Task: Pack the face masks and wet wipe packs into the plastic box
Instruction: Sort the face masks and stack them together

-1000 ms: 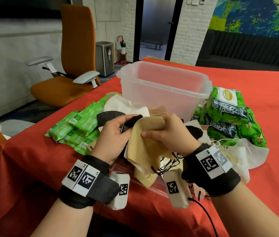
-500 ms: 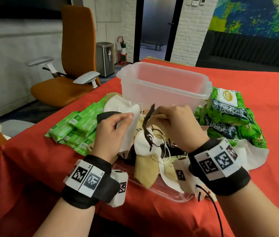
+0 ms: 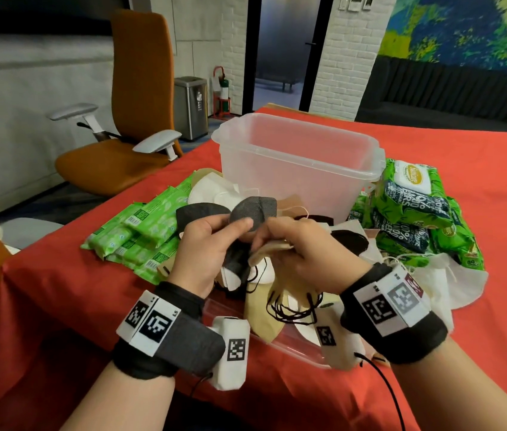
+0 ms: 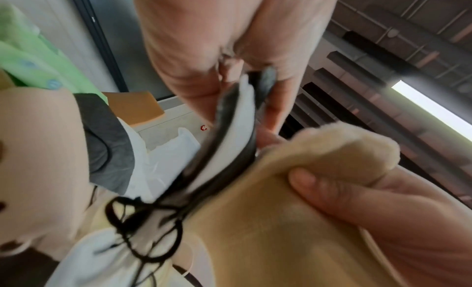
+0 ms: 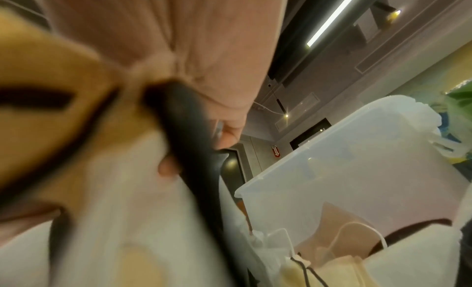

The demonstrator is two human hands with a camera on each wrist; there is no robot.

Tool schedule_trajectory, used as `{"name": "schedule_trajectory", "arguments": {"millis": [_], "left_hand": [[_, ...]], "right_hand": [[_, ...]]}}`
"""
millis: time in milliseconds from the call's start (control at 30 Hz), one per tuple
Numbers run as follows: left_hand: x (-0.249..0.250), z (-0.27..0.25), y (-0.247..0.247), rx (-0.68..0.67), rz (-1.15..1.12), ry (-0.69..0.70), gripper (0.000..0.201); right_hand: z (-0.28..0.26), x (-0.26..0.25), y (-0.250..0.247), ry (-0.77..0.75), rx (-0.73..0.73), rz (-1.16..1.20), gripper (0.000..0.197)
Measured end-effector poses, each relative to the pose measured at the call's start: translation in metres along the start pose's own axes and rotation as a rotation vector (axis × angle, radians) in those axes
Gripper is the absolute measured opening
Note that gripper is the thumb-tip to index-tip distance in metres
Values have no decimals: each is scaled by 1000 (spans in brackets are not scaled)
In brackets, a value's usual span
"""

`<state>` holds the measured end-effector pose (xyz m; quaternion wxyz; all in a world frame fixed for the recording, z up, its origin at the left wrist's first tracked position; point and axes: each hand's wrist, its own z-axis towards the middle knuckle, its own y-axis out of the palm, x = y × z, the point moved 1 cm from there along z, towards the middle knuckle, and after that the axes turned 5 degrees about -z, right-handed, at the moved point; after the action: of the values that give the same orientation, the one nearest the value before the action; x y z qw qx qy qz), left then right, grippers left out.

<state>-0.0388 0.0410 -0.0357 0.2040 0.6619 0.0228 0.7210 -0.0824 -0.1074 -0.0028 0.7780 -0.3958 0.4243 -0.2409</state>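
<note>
Right wrist view: the dark grey mask is blurred.

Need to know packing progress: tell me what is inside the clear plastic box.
The plastic box looks empty through its clear walls; masks piled against its front wall hide the lowest part of the floor.

The surface is covered by a red cloth. A clear plastic box stands at its middle. At 9 o'clock of the box, light green wipe packs are laid flat; at 3 o'clock, dark green wipe packs are piled. Loose face masks are heaped at 6 o'clock, over a clear lid.
</note>
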Motion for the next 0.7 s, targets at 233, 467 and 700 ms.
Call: {"name": "schedule_trajectory", "arguments": {"millis": [233,467,700], "left_hand": [[-5,4,-8,73,16,53,24],[0,-3,1,-68,-8,81,21],[2,-5,2,-116,3,-10,31]], "right_hand": [[-5,4,-24,262,270,420,49],[3,7,-14,483,358,725,74],[2,6,-11,454,369,761,36]]}}
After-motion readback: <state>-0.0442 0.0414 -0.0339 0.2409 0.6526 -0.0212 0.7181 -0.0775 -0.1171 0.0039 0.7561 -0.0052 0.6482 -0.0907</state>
